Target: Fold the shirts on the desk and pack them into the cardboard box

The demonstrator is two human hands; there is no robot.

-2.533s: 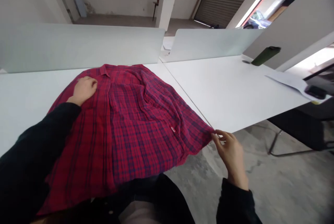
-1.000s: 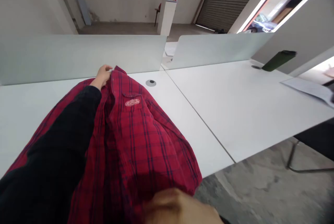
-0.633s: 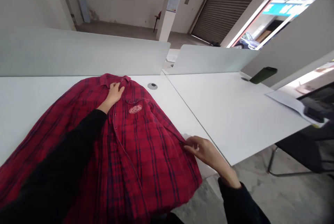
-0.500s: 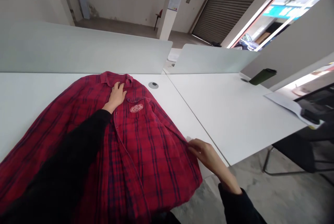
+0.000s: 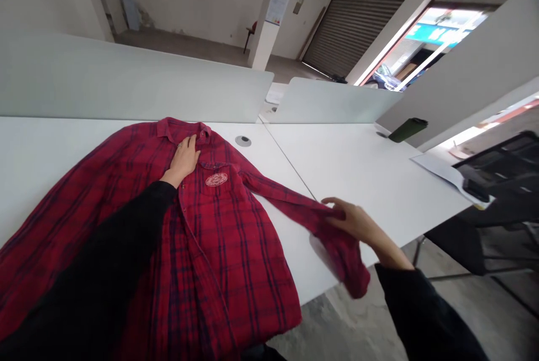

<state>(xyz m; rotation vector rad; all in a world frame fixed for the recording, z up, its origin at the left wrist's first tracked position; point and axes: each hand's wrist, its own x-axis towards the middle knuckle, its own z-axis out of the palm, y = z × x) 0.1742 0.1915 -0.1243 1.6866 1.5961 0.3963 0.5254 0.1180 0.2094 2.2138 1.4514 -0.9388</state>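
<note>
A red and navy plaid shirt (image 5: 248,248) lies spread on a white desk, its collar toward the low divider and its hem hanging over the near edge. My left hand (image 5: 185,156) rests flat on the shirt just below the collar, fingers stretched out. At the right, my right hand (image 5: 351,218) grips the shirt sleeve (image 5: 295,204) and holds it out from the body of the shirt. The cuff end dangles below that hand, past the desk edge. An oval patch (image 5: 216,179) shows on the chest pocket.
A frosted divider (image 5: 168,86) runs along the back of the white desk (image 5: 349,170). A round cable grommet (image 5: 243,141) sits near the collar. Farther right are a dark green cylinder (image 5: 408,129), papers (image 5: 438,173) with a black object, and a black chair (image 5: 458,243).
My right hand has pulled the sleeve outward to the right, away from the shirt's side, baring desk between them. My left hand stays on the shirt below the collar.
</note>
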